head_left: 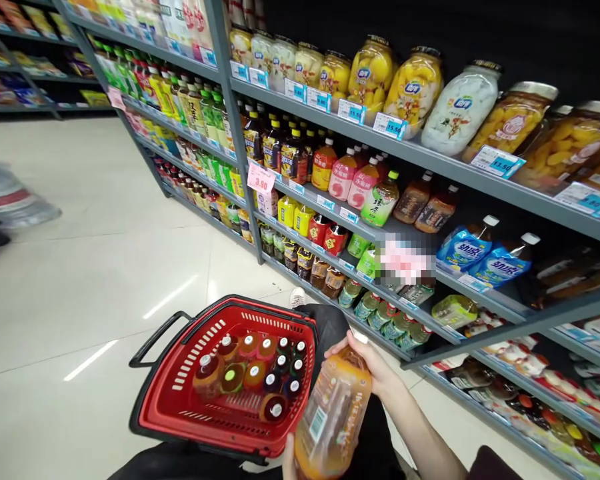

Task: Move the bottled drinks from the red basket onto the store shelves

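Both hands clasp an orange bottle (333,413) beside the red basket (180,400): right hand (367,363) at its neck, left hand (289,463) under its base.

pink hanging price tag (261,178): "3.90" | shelf price label (389,125) under the fruit jars: "15.50" | shelf price label (496,161) further right: "13.50" | green tea bottle (381,200): "绿茶" | other labels too small or blurred to read

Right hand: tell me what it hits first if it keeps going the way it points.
The right hand, closed on the orange bottle, points left; first in line is probably the red basket rim, though depth is unclear.
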`<state>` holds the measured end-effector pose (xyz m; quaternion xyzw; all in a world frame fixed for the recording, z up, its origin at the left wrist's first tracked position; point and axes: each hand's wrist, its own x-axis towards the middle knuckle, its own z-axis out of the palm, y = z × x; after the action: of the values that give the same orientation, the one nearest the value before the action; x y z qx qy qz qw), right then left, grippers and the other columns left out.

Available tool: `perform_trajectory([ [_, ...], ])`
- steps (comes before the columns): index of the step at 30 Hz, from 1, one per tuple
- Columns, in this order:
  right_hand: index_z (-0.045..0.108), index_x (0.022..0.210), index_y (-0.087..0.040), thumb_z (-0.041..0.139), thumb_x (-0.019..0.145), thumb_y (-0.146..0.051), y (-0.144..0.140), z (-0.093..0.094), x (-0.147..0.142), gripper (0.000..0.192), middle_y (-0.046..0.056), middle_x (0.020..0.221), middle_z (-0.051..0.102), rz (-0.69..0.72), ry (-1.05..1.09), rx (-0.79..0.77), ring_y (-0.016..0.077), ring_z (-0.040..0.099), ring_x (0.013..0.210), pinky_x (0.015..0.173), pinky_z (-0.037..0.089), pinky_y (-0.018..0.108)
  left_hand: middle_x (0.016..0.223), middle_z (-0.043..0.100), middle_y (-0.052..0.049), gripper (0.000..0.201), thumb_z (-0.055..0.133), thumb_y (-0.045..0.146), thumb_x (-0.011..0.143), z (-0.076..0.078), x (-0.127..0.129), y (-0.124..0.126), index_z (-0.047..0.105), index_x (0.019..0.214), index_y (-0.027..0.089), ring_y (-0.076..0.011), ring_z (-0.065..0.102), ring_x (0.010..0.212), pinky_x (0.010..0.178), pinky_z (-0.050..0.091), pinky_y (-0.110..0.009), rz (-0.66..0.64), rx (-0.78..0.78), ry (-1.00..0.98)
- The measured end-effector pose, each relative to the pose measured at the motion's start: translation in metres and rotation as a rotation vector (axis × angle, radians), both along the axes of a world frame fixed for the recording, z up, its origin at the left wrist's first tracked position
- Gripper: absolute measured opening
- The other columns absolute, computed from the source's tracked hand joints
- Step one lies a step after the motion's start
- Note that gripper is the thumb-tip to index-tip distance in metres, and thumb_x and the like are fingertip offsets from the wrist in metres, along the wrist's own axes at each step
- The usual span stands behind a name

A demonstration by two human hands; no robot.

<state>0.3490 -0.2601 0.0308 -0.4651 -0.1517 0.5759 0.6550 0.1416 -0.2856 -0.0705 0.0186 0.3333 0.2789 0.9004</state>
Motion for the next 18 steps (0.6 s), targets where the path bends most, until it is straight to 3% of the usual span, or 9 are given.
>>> perform_trajectory([
  [3,0.077,0.078,-0.014,0.083,0.079,-0.067,0.003,0.001,0.005,0.053,0.015,0.092,0.080,-0.107,-0.031,-0.143,0.0304,0.078,0.089,0.086,0.062,0.041,0.135,0.072,-0.010,0.096,0.086,0.060,0.077,0.007,0.010,-0.013,0.043,0.159,0.037,-0.0417,0.067,0.126,0.100,0.061,-0.055,0.094,0.225,0.165],
  [7,0.081,0.084,-0.011,0.087,0.079,-0.060,0.001,-0.003,0.005,0.050,0.015,0.096,0.081,-0.102,0.000,-0.210,0.0273,0.078,0.085,0.079,0.062,0.035,0.146,0.063,-0.016,0.111,0.090,0.059,0.074,0.025,0.015,-0.023,0.032,0.164,0.031,-0.0425,0.066,0.125,0.094,0.064,-0.053,0.025,0.406,0.279],
  [13,0.082,0.085,-0.014,0.084,0.083,-0.056,-0.009,0.000,-0.005,0.042,0.014,0.109,0.081,0.010,-0.116,-0.012,0.0298,0.076,0.105,0.100,0.056,0.041,0.148,0.062,-0.019,0.106,0.081,0.065,0.079,0.027,0.000,-0.021,0.031,0.164,0.025,-0.0428,0.067,0.124,0.082,0.065,-0.045,0.012,0.280,0.212],
  [18,0.082,0.086,-0.017,0.077,0.089,-0.057,-0.008,0.019,-0.006,0.041,0.015,0.113,0.080,0.212,-0.236,0.174,0.0316,0.073,0.114,0.102,0.054,0.044,0.114,0.077,-0.021,0.092,0.067,0.073,0.087,0.030,-0.004,-0.022,0.046,0.153,0.013,-0.0371,0.076,0.087,0.071,0.064,-0.044,-0.024,0.241,0.101],
])
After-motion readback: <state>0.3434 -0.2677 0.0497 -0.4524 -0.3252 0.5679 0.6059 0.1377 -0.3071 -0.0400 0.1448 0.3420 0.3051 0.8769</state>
